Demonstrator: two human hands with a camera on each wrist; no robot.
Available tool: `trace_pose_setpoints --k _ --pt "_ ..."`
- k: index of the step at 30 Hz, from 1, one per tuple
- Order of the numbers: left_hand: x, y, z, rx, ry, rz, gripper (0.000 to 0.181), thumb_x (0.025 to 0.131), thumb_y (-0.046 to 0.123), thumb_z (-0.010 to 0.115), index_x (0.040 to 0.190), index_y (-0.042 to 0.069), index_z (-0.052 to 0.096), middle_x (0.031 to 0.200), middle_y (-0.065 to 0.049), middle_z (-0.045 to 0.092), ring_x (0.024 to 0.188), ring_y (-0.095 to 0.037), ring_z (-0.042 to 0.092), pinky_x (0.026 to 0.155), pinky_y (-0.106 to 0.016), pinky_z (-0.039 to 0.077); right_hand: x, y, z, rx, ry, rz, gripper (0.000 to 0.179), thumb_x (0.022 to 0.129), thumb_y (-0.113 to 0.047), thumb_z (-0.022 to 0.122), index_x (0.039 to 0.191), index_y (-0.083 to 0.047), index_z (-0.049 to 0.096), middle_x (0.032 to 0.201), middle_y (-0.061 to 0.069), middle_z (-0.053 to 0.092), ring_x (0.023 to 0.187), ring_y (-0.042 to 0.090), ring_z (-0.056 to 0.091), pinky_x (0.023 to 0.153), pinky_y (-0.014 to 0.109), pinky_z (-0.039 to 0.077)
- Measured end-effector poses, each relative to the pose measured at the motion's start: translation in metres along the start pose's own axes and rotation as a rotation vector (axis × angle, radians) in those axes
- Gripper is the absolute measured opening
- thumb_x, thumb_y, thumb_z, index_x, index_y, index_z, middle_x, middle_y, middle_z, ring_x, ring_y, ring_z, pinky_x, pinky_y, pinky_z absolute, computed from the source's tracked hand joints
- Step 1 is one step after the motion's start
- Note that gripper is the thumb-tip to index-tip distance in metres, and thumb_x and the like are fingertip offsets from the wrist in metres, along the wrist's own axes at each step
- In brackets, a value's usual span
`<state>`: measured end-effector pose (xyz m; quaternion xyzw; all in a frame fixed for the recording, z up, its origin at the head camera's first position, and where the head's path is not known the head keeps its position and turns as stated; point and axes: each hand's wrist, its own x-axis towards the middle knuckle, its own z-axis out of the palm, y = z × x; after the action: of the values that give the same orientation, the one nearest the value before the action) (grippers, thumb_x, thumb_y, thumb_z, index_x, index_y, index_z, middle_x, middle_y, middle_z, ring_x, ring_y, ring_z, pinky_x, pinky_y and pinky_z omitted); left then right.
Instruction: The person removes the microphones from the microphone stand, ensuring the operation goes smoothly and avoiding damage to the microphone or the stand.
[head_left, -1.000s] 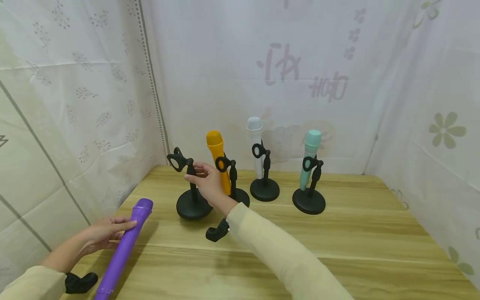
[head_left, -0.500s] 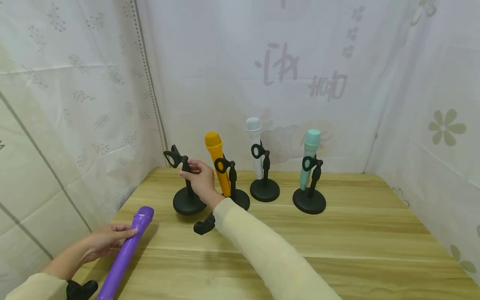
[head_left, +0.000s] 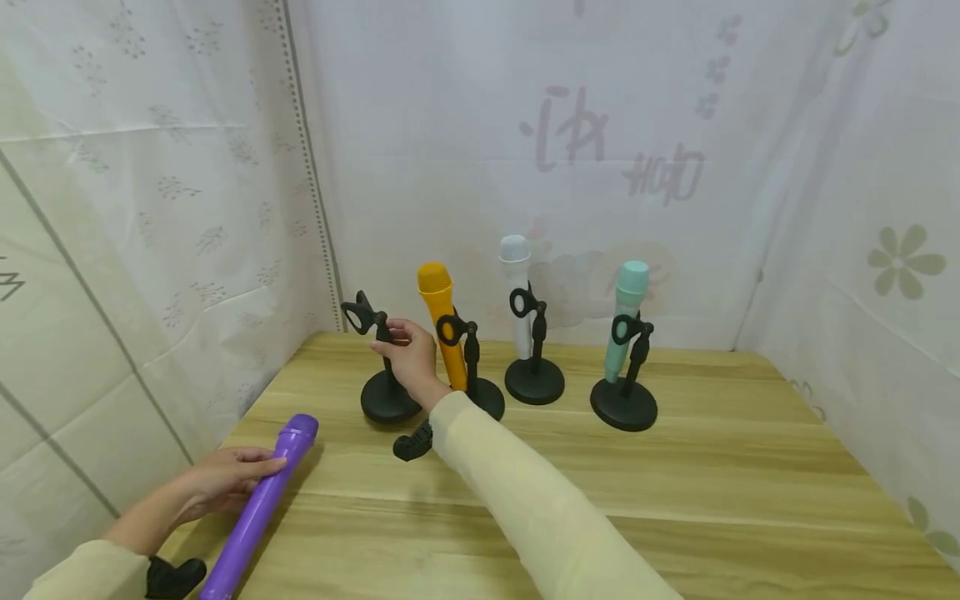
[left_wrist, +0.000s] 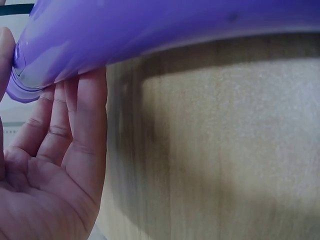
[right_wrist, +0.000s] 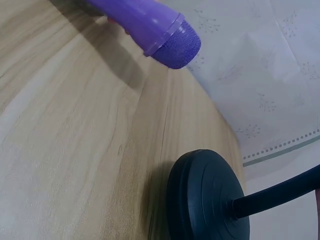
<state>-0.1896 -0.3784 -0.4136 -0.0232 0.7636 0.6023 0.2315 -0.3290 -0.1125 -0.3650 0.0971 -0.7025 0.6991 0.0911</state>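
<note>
A purple microphone (head_left: 257,515) slants over the front left of the table, held by my left hand (head_left: 228,482) with the thumb on top and the fingers underneath. In the left wrist view the fingers (left_wrist: 90,115) reach under its purple body (left_wrist: 150,30). My right hand (head_left: 411,357) pinches the upright pole of a black microphone stand (head_left: 388,402), whose clip holds nothing. The right wrist view shows this stand's round base (right_wrist: 207,200) and the purple microphone's mesh head (right_wrist: 177,46) beyond it.
Right of my right hand, a yellow-orange microphone (head_left: 442,312), a white microphone (head_left: 516,258) and a mint-green microphone (head_left: 628,292) each lean in black stands. Patterned curtains (head_left: 600,125) surround the wooden table (head_left: 675,500) at the back and sides.
The stand in my right hand has shifted slightly toward the back of the table. My left hand has brought the purple microphone's head a little nearer and to the right.
</note>
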Motion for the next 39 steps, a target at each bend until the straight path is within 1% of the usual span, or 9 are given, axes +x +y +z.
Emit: trace_pose_setpoints --k 4,7,11,16,24,31,35,39 --pt "0.001 -0.001 0.002 0.015 -0.002 0.007 0.037 0.099 0.023 0.058 0.118 -0.008 0.059 0.091 -0.004 0.064 0.082 -0.019 0.064 0.076 -0.043 0.056 0.000 0.002 0.000 -0.014 -0.010 0.003 0.032 0.081 -0.010 0.080 0.111 -0.016 0.071 0.092 -0.009 0.063 0.088 0.009 0.061 0.079 0.028 0.055" --pt "0.001 -0.002 0.004 0.012 -0.001 0.010 0.034 0.098 0.023 0.059 0.115 -0.006 0.061 0.089 -0.004 0.064 0.081 -0.020 0.064 0.075 -0.043 0.056 0.000 0.005 0.000 -0.012 -0.014 0.003 0.032 0.081 -0.009 0.080 0.111 -0.015 0.071 0.091 -0.008 0.063 0.087 0.010 0.063 0.078 0.028 0.055" --pt "0.002 -0.002 0.007 0.007 0.025 0.001 0.029 0.097 0.023 0.061 0.110 -0.002 0.064 0.087 -0.004 0.064 0.080 -0.020 0.064 0.073 -0.043 0.057 0.000 0.010 -0.001 -0.005 -0.017 -0.006 0.032 0.080 -0.008 0.080 0.110 -0.013 0.070 0.091 -0.007 0.062 0.085 0.011 0.064 0.078 0.028 0.055" --pt "0.002 -0.002 0.011 0.026 0.061 -0.007 0.032 0.095 0.025 0.064 0.110 -0.004 0.064 0.086 -0.004 0.065 0.079 -0.020 0.065 0.072 -0.043 0.057 0.001 0.016 -0.003 -0.021 -0.017 -0.010 0.033 0.080 -0.011 0.081 0.110 -0.013 0.070 0.091 -0.007 0.062 0.085 0.010 0.062 0.077 0.026 0.055" --pt "0.002 0.002 0.015 0.040 0.086 0.001 0.033 0.093 0.024 0.067 0.109 -0.004 0.066 0.084 -0.005 0.066 0.077 -0.020 0.065 0.070 -0.044 0.057 0.003 0.019 -0.006 -0.039 0.006 -0.006 0.033 0.080 -0.012 0.081 0.110 -0.012 0.071 0.091 -0.006 0.063 0.084 0.010 0.060 0.076 0.027 0.055" --pt "0.002 0.003 0.017 0.058 0.134 -0.012 0.034 0.092 0.024 0.069 0.108 -0.006 0.065 0.082 -0.005 0.067 0.075 -0.020 0.065 0.068 -0.043 0.058 0.003 0.020 -0.006 -0.032 -0.026 0.001 0.034 0.080 -0.013 0.081 0.112 -0.013 0.070 0.092 -0.006 0.063 0.085 0.010 0.061 0.076 0.026 0.055" --pt "0.002 0.001 0.018 0.068 0.134 -0.008 0.039 0.093 0.023 0.068 0.111 -0.010 0.062 0.082 -0.006 0.067 0.075 -0.021 0.066 0.068 -0.043 0.058 0.002 0.020 -0.005 -0.029 -0.035 0.002 0.034 0.081 -0.013 0.080 0.112 -0.012 0.069 0.092 -0.006 0.063 0.085 0.010 0.061 0.076 0.026 0.055" --pt "0.002 -0.002 0.018 0.076 0.151 -0.010 0.038 0.093 0.023 0.068 0.111 -0.010 0.062 0.082 -0.006 0.067 0.075 -0.021 0.066 0.067 -0.043 0.058 0.001 0.020 -0.003 -0.031 -0.047 0.011 0.034 0.081 -0.013 0.080 0.113 -0.013 0.069 0.092 -0.006 0.063 0.086 0.010 0.061 0.077 0.027 0.055"
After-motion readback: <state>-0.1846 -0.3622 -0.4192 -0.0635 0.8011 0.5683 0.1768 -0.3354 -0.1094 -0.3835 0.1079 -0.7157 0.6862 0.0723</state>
